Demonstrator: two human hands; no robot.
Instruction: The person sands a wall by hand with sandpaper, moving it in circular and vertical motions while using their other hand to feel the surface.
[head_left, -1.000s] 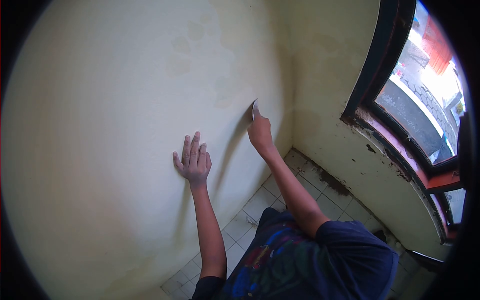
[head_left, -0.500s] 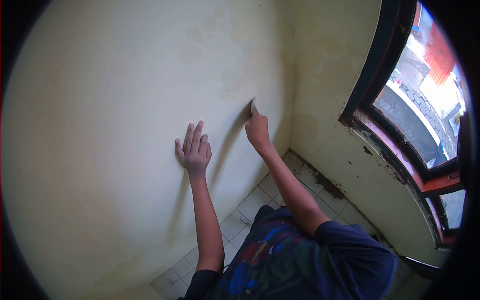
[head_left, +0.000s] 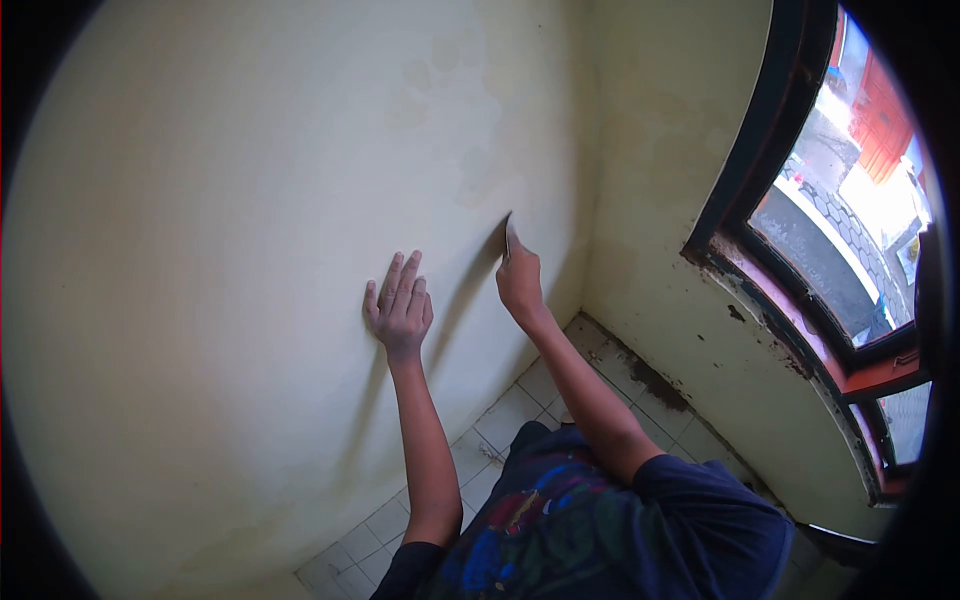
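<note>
Flat against the pale yellow wall [head_left: 220, 250] rests my left hand [head_left: 401, 305], its fingers spread. To its right, my right hand [head_left: 520, 283] is closed around a scraper [head_left: 511, 235]. The scraper's thin blade points up and its edge meets the wall or lies very close to it; the handle is hidden in my fist. Faint darker stains mark the wall above both hands.
A dark-framed window [head_left: 735, 200] takes up the right side, with peeling paint along its sill. The adjoining wall [head_left: 660, 270] has chipped spots. White floor tiles [head_left: 508, 412] with dirt along the edge lie below.
The whole view has shifted slightly, so wall and window sit a little further right and lower. My right hand with the scraper has moved slightly down; my left hand stays on the wall.
</note>
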